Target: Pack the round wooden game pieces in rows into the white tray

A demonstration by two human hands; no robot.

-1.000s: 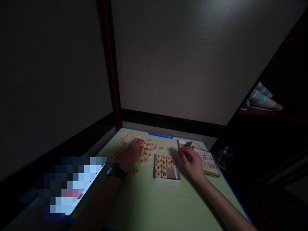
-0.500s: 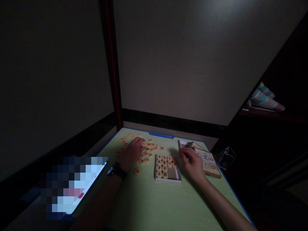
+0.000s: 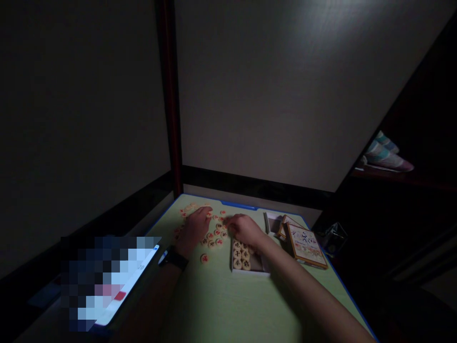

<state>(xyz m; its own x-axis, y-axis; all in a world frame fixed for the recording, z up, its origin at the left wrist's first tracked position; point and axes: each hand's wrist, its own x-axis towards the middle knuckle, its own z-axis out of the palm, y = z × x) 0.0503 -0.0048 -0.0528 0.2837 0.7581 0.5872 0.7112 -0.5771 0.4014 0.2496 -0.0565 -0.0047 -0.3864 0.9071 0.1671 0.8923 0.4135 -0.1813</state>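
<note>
Cream discs [image 3: 246,254] sit rowed in the box [image 3: 250,273], lower centre | I'm seeing plenty of loose discs [image 3: 210,243] outside, left of it | left hand [image 3: 195,227] among them, right hand [image 3: 245,229] at the box's far edge | either grip: can't tell

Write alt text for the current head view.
A left hand among loose pieces on a green table, the right hand at their edge with its forearm over a tray of more pieces. Printed boxes lie at right; a lit, partly pixelated screen is at left.
</note>
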